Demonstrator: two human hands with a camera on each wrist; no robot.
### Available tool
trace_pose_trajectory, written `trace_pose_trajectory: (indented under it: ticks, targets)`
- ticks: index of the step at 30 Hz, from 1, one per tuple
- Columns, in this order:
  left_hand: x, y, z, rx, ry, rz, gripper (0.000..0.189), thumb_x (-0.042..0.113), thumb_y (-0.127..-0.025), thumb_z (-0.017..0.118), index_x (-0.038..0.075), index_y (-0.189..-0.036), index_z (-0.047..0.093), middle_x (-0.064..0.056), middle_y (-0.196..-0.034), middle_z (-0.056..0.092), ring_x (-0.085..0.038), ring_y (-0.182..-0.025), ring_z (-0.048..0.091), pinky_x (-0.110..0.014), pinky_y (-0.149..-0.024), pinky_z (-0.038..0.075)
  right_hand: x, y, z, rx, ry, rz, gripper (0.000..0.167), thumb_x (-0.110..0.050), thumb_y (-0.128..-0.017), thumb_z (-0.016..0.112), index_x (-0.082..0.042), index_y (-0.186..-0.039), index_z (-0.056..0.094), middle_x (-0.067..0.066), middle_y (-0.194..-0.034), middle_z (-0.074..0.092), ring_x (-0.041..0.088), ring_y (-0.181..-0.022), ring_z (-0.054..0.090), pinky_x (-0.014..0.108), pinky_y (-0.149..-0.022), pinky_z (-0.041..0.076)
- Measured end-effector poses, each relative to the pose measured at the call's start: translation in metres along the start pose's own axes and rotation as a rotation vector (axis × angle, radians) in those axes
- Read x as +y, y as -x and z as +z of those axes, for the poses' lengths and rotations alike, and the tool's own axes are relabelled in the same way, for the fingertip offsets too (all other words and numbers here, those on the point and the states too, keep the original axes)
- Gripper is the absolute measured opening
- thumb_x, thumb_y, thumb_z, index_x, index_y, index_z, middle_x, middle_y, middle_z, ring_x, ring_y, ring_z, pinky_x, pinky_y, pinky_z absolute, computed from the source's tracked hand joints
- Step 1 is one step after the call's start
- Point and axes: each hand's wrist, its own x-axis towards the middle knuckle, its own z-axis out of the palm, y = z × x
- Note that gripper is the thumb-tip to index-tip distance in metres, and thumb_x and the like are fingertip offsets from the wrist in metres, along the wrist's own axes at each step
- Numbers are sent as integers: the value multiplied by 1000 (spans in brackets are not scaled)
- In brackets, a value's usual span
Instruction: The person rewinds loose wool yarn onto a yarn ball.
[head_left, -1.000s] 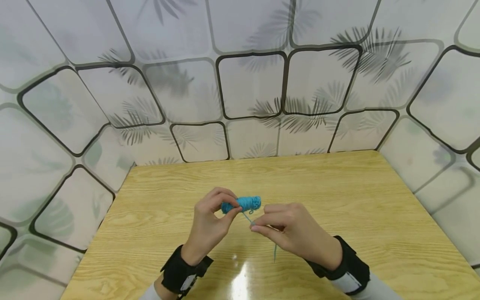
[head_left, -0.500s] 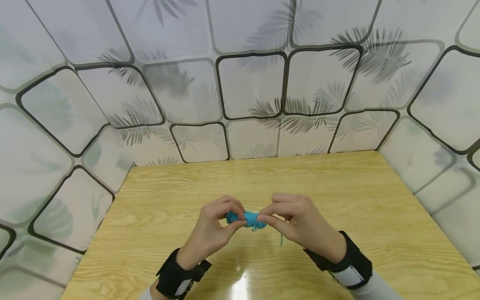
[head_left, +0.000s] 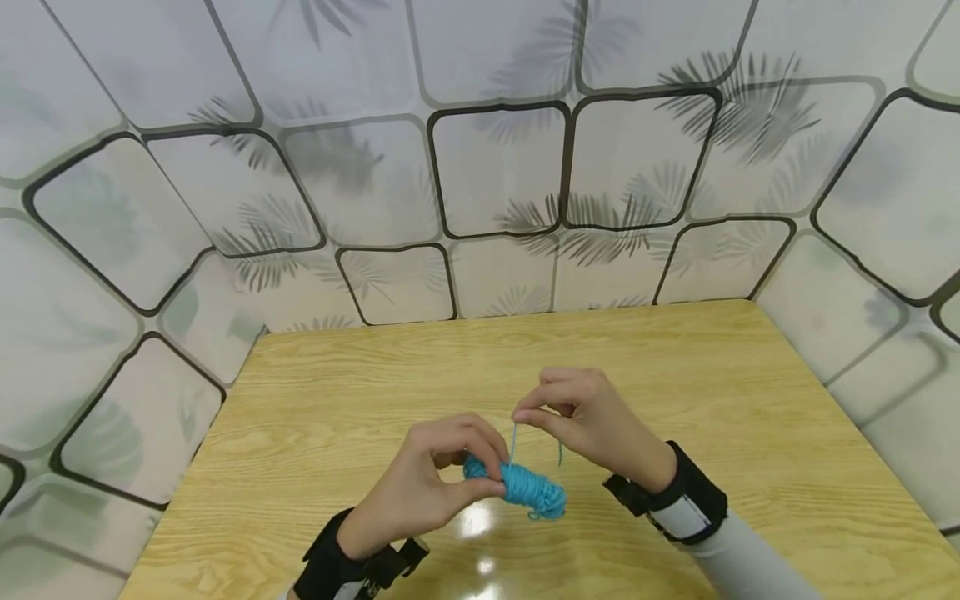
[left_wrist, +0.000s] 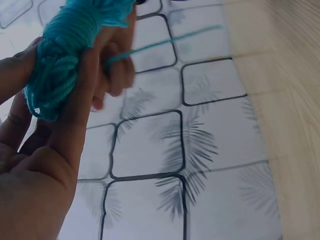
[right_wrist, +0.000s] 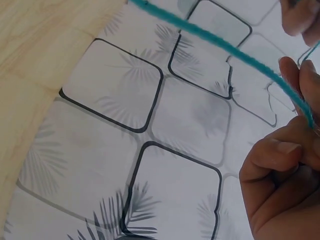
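A small bundle of blue yarn [head_left: 532,490], wound round its middle with looped ends, is tilted down to the right in the head view. My left hand [head_left: 442,471] grips its left part between thumb and fingers; the same yarn bundle [left_wrist: 65,55] fills the upper left of the left wrist view. Up and to the right, my right hand [head_left: 573,408] pinches the yarn's loose strand [head_left: 513,442], which runs taut down to the bundle. The strand's free tail [head_left: 560,453] hangs below the right hand and crosses the right wrist view as a thick yarn tail [right_wrist: 220,44].
Both hands are over a wooden table [head_left: 337,375]. Behind and at the sides stands a pale wall covering [head_left: 502,175] with dark rounded outlines and leaf prints. Black straps [head_left: 686,500] with small cameras sit on both wrists.
The bundle and left hand have come lower and nearer, and the bundle's right end has tipped down. My right hand, which was at the bundle, has lifted away, drawing the strand upward.
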Motion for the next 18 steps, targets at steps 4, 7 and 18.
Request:
trace_pose_trajectory:
  ticks: [4, 7, 18]
  targets:
    - [4, -2, 0, 109, 26, 83, 22, -12, -87, 75, 7, -96, 68, -16, -107, 65, -24, -95, 66, -35, -70, 62, 5, 4, 11, -52, -87, 58, 14, -3, -92, 76, -16, -97, 81, -8, -69, 49, -1, -57, 35, 16, -51, 34]
    - [3, -5, -1, 204, 7, 141, 26, -19, -85, 74, 4, -96, 67, -19, -106, 64, -23, -92, 65, -33, -70, 61, 5, 6, 18, -85, -117, 74, 15, -2, -94, 74, -15, -97, 80, -8, -72, 50, -2, -60, 37, 18, -53, 38]
    - [-5, -15, -6, 468, -89, 200, 17, -15, -88, 73, -1, -94, 65, -20, -105, 62, -22, -98, 65, -29, -76, 60, -5, 3, 27, -87, -93, 61, 26, -4, -93, 76, -10, -119, 76, -3, -99, 77, 6, -86, 72, 21, -70, 58]
